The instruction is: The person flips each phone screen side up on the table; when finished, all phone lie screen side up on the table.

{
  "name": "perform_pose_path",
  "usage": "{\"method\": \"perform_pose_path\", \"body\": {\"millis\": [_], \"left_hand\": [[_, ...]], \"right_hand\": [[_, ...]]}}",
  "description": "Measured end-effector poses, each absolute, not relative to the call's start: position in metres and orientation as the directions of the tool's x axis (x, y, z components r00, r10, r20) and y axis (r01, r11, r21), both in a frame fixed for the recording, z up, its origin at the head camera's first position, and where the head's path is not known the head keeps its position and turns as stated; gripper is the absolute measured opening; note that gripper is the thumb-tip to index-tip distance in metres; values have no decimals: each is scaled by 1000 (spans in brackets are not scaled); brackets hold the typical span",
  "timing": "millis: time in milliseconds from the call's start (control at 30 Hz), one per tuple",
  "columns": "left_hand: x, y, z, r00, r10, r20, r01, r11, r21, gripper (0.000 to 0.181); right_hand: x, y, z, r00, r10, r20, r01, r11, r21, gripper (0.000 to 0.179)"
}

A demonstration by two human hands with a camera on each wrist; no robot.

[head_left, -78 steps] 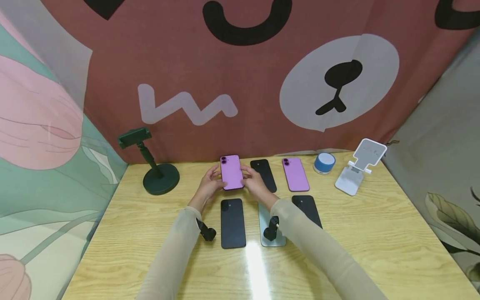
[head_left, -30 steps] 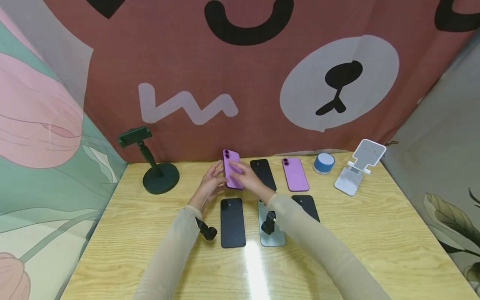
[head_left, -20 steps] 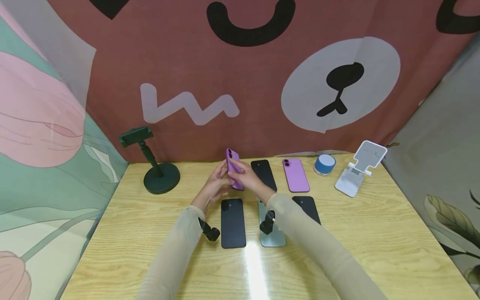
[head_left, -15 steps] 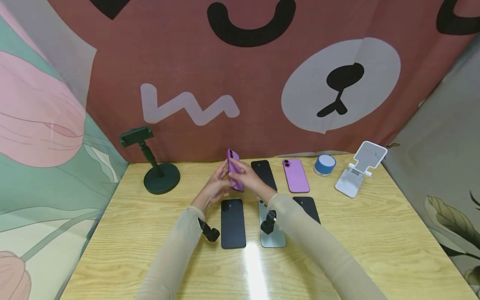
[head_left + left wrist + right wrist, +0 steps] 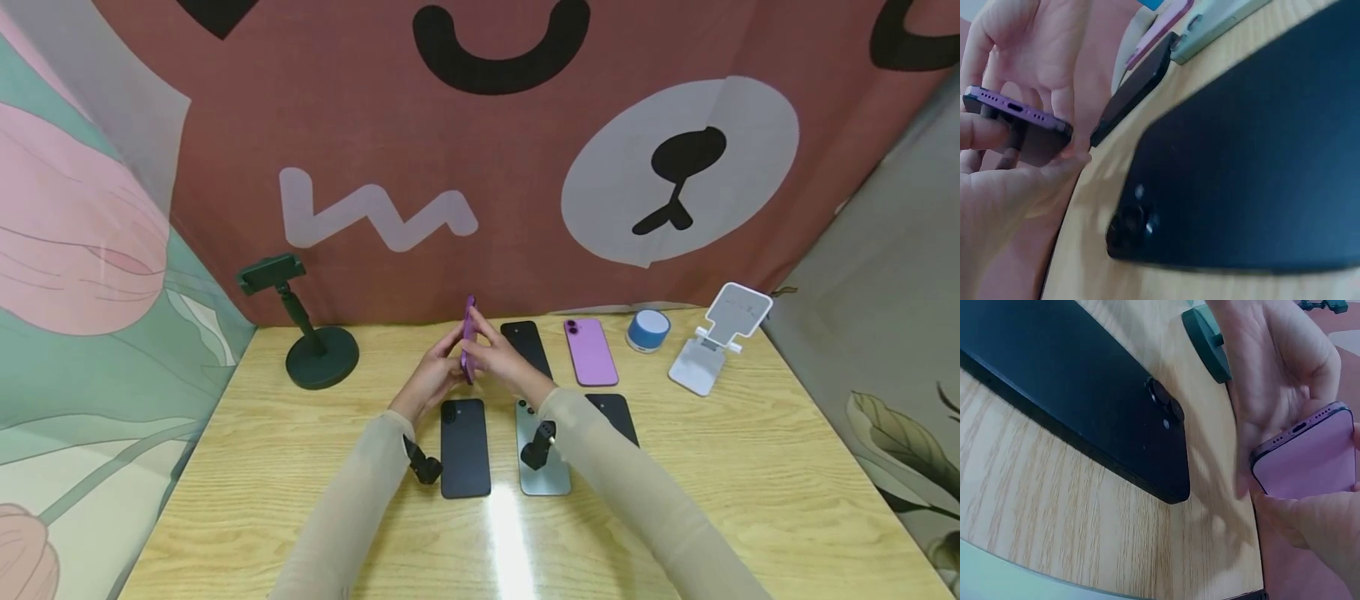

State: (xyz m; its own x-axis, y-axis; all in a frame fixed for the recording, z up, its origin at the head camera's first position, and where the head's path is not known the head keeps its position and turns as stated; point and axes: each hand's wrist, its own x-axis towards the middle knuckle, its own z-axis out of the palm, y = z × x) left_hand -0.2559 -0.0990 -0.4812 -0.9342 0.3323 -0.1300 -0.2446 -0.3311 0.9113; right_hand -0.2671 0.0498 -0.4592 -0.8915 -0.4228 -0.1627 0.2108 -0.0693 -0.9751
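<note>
A purple smartphone is held up near the back of the table, seen almost edge-on. My left hand grips it from the left and my right hand from the right. In the right wrist view, the right thumb and fingertips hold opposite edges of the purple back. The dark screen side faces the left hand in the left wrist view, where the charging port also shows. A black smartphone lies face down just in front of the hands, and another black smartphone lies beside the right hand.
A second purple smartphone, a pale green one and a dark one, partly under the right sleeve, lie on the wooden table. A green phone stand is left; a blue-and-white cylinder and white phone stand are right.
The held purple smartphone has turned from showing its full back to standing edge-on, shifting slightly right. Both hands came closer together around it. The other phones stayed put.
</note>
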Motion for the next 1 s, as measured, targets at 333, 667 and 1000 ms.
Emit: {"method": "perform_pose_path", "body": {"millis": [333, 667, 1000], "left_hand": [[-256, -98, -471, -950, 258, -174, -246, -281, 928, 66], [-256, -101, -473, -955, 240, -176, -236, -253, 938, 74], [-258, -114, -472, -951, 209, -228, -261, -144, 955, 82]], "right_hand": [[-265, 52, -453, -872, -478, -103, 209, -175, -962, 68], [-263, 59, -452, -837, -538, -96, 201, -140, -969, 69], [-264, 66, -454, -849, -522, -86, 166, -108, -980, 72]]}}
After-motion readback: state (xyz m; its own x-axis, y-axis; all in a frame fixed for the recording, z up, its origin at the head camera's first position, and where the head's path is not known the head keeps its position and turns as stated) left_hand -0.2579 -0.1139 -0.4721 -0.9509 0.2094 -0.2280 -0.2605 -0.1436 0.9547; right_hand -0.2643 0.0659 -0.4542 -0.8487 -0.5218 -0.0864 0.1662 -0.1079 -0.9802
